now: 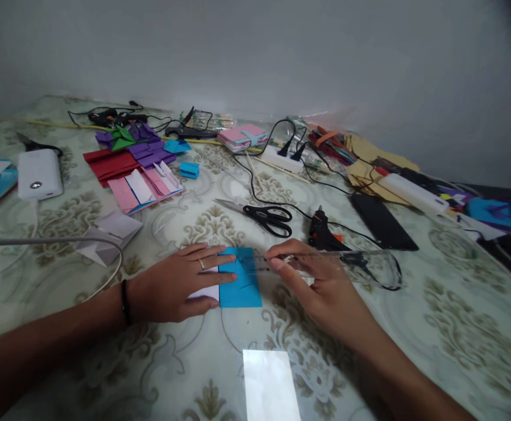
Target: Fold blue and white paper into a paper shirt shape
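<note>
Plain grey wall (pixel 255 58); floral-patterned tabletop (pixel 172 362); dim light.

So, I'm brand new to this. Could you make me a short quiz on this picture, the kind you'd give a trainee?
1. What is pinched between the thumb and fingers of the right hand?

2. True or false: fingers of the left hand rest on the flat, bright blue paper.

3. In the picture, compared with the black glue gun, the metal scissors with black handles lie:
A) to its left
B) to its right
C) on top of it

Key:
1. A long, clear plastic ruler.
2. True.
3. A.
</note>
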A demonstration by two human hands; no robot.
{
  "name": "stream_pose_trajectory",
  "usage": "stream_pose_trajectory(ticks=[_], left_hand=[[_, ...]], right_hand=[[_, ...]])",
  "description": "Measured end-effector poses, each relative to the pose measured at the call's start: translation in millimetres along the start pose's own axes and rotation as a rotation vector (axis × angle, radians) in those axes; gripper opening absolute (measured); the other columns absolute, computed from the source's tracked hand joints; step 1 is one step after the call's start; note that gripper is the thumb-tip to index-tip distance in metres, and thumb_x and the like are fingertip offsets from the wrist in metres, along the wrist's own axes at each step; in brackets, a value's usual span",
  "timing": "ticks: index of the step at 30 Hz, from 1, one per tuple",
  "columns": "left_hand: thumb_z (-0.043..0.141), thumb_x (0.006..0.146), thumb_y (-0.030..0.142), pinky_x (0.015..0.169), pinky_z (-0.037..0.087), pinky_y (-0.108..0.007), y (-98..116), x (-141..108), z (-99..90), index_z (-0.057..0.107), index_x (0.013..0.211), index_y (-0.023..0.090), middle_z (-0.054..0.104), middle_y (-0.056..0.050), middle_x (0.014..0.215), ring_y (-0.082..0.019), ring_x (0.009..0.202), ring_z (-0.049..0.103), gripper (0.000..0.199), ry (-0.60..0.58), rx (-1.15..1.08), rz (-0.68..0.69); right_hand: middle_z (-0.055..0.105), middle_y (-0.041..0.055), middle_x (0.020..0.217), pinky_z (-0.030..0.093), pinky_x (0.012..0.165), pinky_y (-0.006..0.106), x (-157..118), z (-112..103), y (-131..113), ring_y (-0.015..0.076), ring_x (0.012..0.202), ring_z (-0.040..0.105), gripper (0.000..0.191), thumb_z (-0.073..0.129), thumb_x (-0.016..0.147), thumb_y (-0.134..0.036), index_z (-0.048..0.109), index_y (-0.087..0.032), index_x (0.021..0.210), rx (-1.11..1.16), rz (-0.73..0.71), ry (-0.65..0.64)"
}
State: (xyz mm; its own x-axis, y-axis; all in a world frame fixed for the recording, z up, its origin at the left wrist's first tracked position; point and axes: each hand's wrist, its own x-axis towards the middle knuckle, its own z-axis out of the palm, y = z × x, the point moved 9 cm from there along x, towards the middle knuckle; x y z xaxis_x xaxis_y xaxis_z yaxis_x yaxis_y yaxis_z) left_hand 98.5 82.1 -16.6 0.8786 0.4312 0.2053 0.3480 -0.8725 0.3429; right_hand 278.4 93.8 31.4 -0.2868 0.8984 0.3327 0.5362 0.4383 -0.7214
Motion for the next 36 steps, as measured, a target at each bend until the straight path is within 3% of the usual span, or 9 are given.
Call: stream_pose_trajectory(ticks=[14,20,36], left_hand=[[0.06,0.102,0.034,0.127,0.03,-0.052,0.5,0.5,0.2,0.055,0.15,0.024,0.047,-0.01,0.163,-0.031,0.152,0.043,0.049,0.001,-0.007,0.004],[0.058,0.103,0.034,0.126,0.031,-0.052,2.3,1.2,-0.4,0.056,0.149,0.022,0.048,-0.012,0.162,-0.031,0.152,0.042,0.048,0.001,0.017,0.023],[0.062,0.1,0.031,0.127,0.031,-0.053,1.1,1.2,-2.8,0.057,0.149,0.023,0.05,-0.011,0.161,-0.032,0.149,0.046,0.05,0.026,-0.043,0.008]], right_hand=[[0.072,0.0048,0.097,0.058,0.082,0.033,0.4,-2.9,-11.9,0.0193,0.094,0.068,0.017,0.059,0.101,-0.012,0.071,-0.023,0.098,0.044,-0.089,-0.03],[0.069,0.0059,0.104,0.067,0.065,0.027,-0.7,5.0,3.7,0.0169,0.084,0.072,0.015,0.059,0.103,-0.023,0.074,-0.024,0.099,0.207,0.076,-0.062],[0.068,0.0055,0.106,0.068,0.07,0.031,-4.2,10.6,12.0,0.0174,0.08,0.076,0.014,0.059,0.104,-0.03,0.072,-0.024,0.104,0.25,0.132,-0.07]])
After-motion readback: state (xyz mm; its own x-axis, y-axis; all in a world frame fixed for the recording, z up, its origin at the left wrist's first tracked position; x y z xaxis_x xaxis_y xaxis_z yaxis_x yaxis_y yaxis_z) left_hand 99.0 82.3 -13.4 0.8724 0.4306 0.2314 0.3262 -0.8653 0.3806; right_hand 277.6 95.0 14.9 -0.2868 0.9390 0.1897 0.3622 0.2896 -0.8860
